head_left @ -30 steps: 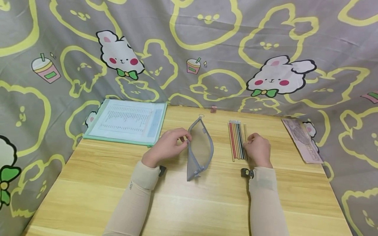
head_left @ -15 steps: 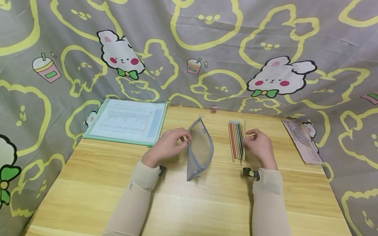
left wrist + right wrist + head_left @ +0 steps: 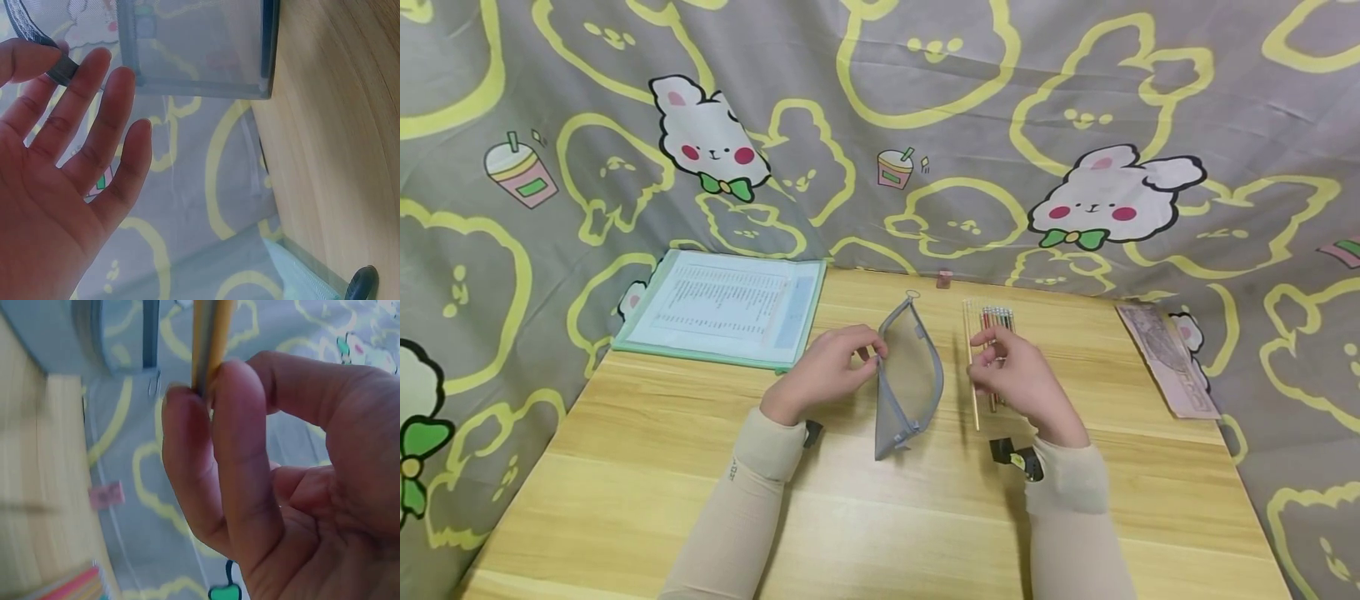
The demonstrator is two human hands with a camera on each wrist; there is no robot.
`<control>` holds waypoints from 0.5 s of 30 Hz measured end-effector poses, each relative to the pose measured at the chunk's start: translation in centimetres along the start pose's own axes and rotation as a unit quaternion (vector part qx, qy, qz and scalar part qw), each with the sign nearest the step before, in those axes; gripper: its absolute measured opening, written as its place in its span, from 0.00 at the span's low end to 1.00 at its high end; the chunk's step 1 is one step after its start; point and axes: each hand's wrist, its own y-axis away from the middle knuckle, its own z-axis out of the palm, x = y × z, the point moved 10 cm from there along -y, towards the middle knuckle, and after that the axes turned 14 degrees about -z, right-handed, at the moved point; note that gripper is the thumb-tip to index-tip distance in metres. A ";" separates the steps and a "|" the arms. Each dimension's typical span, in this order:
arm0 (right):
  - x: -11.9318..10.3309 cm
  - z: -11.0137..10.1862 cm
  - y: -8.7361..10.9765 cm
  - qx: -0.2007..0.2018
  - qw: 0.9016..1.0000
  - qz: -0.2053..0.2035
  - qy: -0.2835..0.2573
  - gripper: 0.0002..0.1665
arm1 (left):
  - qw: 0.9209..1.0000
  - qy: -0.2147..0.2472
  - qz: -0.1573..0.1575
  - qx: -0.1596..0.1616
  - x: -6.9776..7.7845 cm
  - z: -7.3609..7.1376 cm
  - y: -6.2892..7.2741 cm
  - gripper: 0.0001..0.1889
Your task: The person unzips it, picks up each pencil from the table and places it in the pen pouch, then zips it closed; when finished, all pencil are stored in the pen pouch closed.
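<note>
A grey zip pouch [image 3: 891, 417] of see-through mesh stands in the middle of the table, its mouth spread wide. My left hand [image 3: 823, 367] pinches the pouch's left rim between thumb and index finger; in the left wrist view the other fingers extend loosely. My right hand [image 3: 1026, 379] pinches a yellowish pencil [image 3: 976, 410] just to the right of the pouch. The right wrist view shows this pencil [image 3: 214, 331] between thumb and fingertips. Under the right hand lies a row of several coloured pencils [image 3: 997, 317], partly hidden by it.
A green-edged folder [image 3: 722, 308] with a printed sheet lies at the back left. A pinkish banknote [image 3: 1168, 358] is at the right edge. A small pink piece [image 3: 943, 279] sits by the patterned curtain [image 3: 955, 125] enclosing the table [image 3: 887, 533].
My right hand lifted the pencil from the right side of the row and carried it left over the others toward the pouch. My left hand kept its hold on the pouch rim.
</note>
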 end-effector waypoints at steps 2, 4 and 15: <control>-0.6 0.8 0.1 -0.014 1.000 -0.006 -0.003 0.26 | 1.000 0.001 0.000 -0.002 0.0 0.0 0.0 0.08; -1.2 1.7 0.1 -0.028 0.999 -0.015 -0.013 0.26 | 1.000 0.002 0.000 -0.004 0.0 0.0 0.0 0.08; -3.1 6.1 -0.2 -0.082 0.993 -0.052 -0.062 0.23 | 1.000 0.009 0.001 -0.003 0.0 0.1 -0.1 0.08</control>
